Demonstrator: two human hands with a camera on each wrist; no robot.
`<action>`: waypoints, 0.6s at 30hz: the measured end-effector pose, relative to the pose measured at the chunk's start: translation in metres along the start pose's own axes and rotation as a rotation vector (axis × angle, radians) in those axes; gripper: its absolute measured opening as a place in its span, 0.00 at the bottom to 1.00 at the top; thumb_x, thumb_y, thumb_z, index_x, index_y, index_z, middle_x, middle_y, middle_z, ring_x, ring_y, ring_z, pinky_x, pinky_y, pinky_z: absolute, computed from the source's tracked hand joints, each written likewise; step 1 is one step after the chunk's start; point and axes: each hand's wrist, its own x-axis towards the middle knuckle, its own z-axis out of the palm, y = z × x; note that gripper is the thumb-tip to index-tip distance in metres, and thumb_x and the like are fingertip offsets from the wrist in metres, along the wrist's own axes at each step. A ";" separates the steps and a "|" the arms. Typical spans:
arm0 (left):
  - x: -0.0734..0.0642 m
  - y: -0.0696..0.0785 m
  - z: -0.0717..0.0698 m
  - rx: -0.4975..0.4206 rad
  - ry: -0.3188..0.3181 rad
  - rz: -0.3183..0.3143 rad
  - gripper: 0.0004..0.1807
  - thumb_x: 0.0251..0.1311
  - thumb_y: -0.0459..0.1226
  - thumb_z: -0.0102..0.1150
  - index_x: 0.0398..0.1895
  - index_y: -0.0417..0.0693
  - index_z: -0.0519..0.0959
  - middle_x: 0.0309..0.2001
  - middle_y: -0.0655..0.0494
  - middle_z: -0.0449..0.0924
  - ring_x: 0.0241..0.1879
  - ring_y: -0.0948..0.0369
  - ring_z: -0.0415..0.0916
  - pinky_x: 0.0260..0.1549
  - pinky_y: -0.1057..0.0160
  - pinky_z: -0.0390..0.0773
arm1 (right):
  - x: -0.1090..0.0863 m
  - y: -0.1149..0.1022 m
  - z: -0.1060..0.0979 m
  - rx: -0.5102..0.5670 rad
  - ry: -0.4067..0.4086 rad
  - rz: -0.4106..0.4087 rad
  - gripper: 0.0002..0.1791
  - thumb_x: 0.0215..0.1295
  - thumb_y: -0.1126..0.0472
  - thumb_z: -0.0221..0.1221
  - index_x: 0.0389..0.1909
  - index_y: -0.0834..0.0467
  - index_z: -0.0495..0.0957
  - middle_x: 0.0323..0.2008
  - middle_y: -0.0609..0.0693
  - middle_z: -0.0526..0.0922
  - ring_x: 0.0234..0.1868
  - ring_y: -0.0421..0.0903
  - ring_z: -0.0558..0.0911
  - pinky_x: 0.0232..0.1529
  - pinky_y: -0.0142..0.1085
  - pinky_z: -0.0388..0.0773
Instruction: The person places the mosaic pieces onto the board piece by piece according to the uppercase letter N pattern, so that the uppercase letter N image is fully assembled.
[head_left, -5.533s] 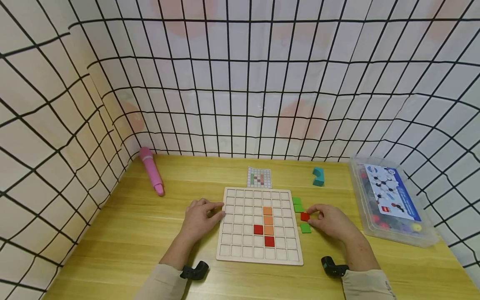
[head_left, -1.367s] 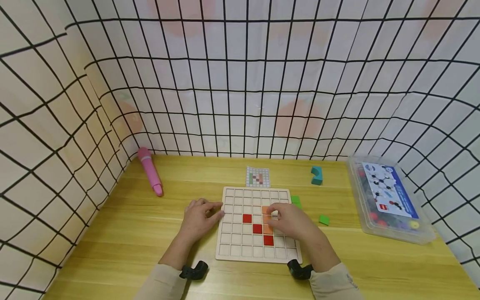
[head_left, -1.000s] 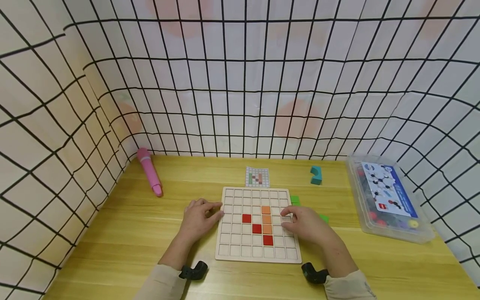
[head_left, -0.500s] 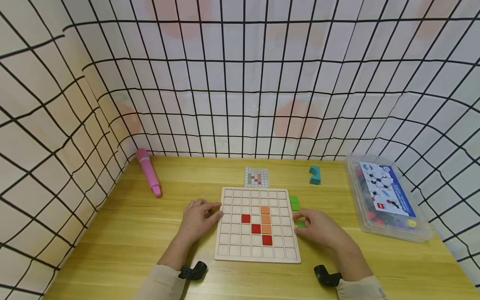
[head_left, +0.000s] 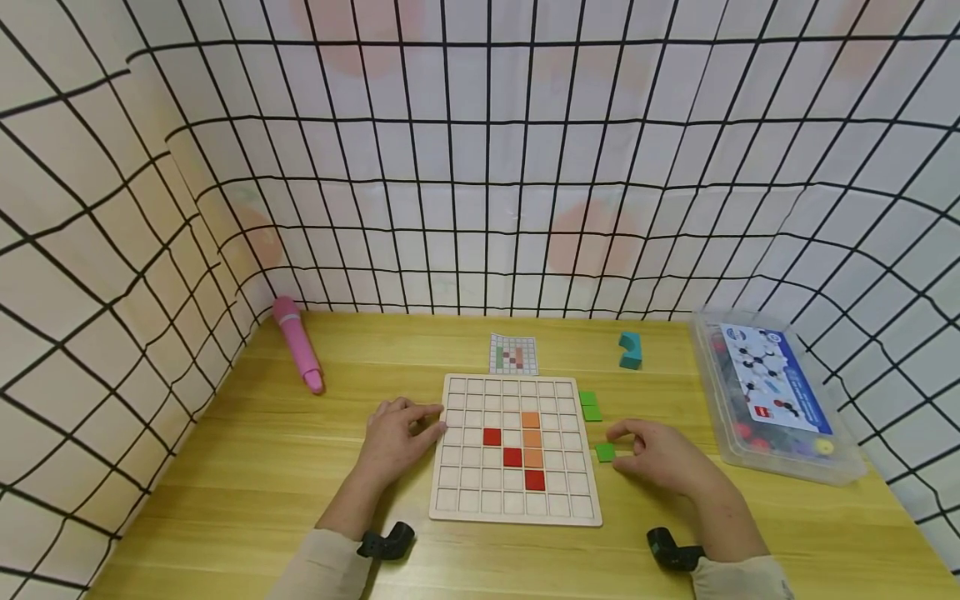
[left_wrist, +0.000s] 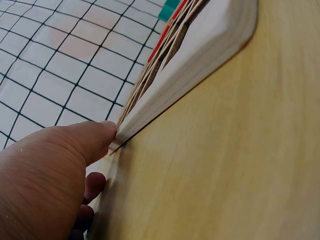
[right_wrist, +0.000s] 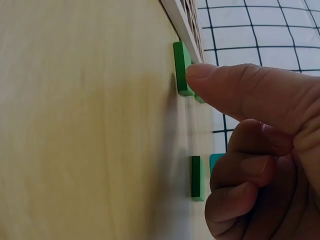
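Observation:
A pale wooden grid board (head_left: 472,504) lies mid-table, bearing three orange tiles (head_left: 532,438) in a column and three red tiles (head_left: 512,457) on a diagonal. Along its left edge my left hand (head_left: 397,442) rests with thumb and index fingertips against the side; the left wrist view shows the thumb (left_wrist: 100,137) at that edge. My right hand (head_left: 663,454) is on the right, index and thumb parted around the right side of a green tile (head_left: 604,452), holding nothing. Two more green tiles (head_left: 590,406) touch the board's right edge. Beside the thumb, a green tile (right_wrist: 182,70) shows in the right wrist view.
A small printed grid card (head_left: 513,355) lies behind the board. Further right are a teal block (head_left: 630,351) and a clear lidded box (head_left: 776,392) of coloured pieces. A pink microphone-shaped object (head_left: 300,343) lies at the back left. Black-lined white walls surround the table.
A third red tile has gone from the right side onto the board. My right hand has withdrawn rightward off the board, and the lone green tile has shifted left. My left hand stays put.

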 end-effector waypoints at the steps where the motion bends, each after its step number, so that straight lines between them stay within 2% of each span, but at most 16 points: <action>1: 0.000 0.000 0.000 0.000 -0.001 0.000 0.18 0.61 0.51 0.70 0.53 0.59 0.88 0.36 0.61 0.79 0.38 0.61 0.65 0.43 0.58 0.60 | 0.000 0.001 0.000 0.000 0.000 0.000 0.19 0.62 0.57 0.70 0.53 0.54 0.81 0.26 0.48 0.69 0.27 0.45 0.68 0.29 0.36 0.61; 18: 0.000 0.001 0.000 -0.006 0.007 0.020 0.17 0.62 0.50 0.70 0.52 0.58 0.88 0.36 0.60 0.80 0.38 0.61 0.65 0.42 0.58 0.60 | 0.004 0.006 0.003 0.010 0.000 0.010 0.14 0.62 0.60 0.69 0.49 0.55 0.82 0.25 0.49 0.68 0.27 0.45 0.68 0.30 0.37 0.61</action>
